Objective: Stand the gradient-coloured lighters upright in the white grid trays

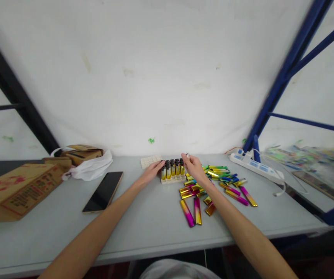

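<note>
A pale rack [173, 180] stands on the table before me, filled with rows of small black-topped, gold-yellow tubes [173, 169]. At its left end, my left hand [153, 171] has its fingers together against the rack and the nearest tubes. My right hand [194, 169] is closed in a pinch at the right end, with a small pale tip showing at its fingers; the rest of what it holds is hidden. Beneath and around my right forearm lies a loose pile of shiny metallic sticks [235, 196] in gold, pink, green and blue.
Behind the left hand lies a white perforated tray [149, 161]. A dark phone [104, 192], a white plastic bag [92, 167] and cardboard boxes [24, 186] are on the left. At the right are a white power strip [256, 166] with cables and a blue metal frame [274, 93].
</note>
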Action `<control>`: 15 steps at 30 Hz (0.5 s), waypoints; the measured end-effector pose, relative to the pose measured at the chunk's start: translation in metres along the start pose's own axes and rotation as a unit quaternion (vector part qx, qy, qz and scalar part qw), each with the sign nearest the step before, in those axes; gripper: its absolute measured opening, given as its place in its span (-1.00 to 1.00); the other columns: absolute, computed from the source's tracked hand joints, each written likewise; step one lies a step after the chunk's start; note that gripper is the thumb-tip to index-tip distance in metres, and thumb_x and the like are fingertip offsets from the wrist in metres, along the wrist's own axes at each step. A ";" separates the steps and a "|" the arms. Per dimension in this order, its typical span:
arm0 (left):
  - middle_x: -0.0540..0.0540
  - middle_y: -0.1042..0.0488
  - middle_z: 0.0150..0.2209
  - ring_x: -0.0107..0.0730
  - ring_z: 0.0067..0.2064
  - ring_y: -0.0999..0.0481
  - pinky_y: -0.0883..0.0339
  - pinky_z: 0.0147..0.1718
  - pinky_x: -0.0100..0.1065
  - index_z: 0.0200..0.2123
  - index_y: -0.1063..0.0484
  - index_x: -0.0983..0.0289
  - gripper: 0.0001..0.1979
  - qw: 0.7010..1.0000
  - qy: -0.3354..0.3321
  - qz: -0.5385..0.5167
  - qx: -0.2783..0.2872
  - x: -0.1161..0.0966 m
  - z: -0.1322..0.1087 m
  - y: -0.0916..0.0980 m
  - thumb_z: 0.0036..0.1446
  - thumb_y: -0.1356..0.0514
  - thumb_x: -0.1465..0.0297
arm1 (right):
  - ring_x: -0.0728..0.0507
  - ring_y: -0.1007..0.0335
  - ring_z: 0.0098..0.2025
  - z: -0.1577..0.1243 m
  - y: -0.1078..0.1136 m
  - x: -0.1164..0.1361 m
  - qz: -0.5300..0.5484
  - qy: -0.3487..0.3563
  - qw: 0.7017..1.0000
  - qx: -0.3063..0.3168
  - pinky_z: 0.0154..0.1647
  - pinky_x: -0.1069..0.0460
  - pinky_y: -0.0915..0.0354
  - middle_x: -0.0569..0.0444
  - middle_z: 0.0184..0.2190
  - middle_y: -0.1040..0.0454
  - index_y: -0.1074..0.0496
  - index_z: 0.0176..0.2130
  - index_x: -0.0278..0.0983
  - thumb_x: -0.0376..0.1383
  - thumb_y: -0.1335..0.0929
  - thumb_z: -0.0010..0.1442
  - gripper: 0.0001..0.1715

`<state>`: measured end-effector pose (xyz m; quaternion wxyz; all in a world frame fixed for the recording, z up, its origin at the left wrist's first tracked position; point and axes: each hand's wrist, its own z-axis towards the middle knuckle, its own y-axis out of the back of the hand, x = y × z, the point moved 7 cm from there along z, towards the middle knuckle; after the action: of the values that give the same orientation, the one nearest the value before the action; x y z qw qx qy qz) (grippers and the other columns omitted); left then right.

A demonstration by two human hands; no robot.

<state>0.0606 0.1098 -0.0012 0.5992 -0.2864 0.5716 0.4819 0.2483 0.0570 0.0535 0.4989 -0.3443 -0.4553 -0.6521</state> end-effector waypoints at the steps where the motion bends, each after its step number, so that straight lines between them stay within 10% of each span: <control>1: 0.12 -0.56 0.08 -0.04 0.14 -0.45 -0.27 0.14 -0.13 -0.02 -0.55 0.25 -0.36 1.000 0.000 0.000 0.000 0.000 0.000 0.000 0.10 -0.16 -0.14 | 0.01 0.02 -0.60 -0.002 0.000 -0.004 -0.036 0.008 0.999 -0.016 -0.56 0.07 0.01 0.25 -0.67 -0.04 -0.13 -0.55 -0.20 0.25 -0.20 0.23 -0.34; 15: 0.13 -0.56 0.08 -0.01 0.15 -0.43 -0.27 0.12 -0.15 -0.03 -0.55 0.27 -0.32 1.000 0.013 -0.002 -0.010 -0.003 -0.003 0.000 0.05 -0.18 -0.18 | -0.03 -0.03 -0.53 -0.023 -0.016 -0.009 -0.117 0.011 0.993 -0.005 -0.50 0.05 0.06 0.21 -0.63 -0.06 -0.09 -0.58 -0.20 -0.06 -0.21 0.22 -0.57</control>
<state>0.0601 0.1064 0.0015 0.5900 -0.2991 0.5739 0.4827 0.2358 0.0397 0.0339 0.4221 -0.2840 -0.4837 -0.7122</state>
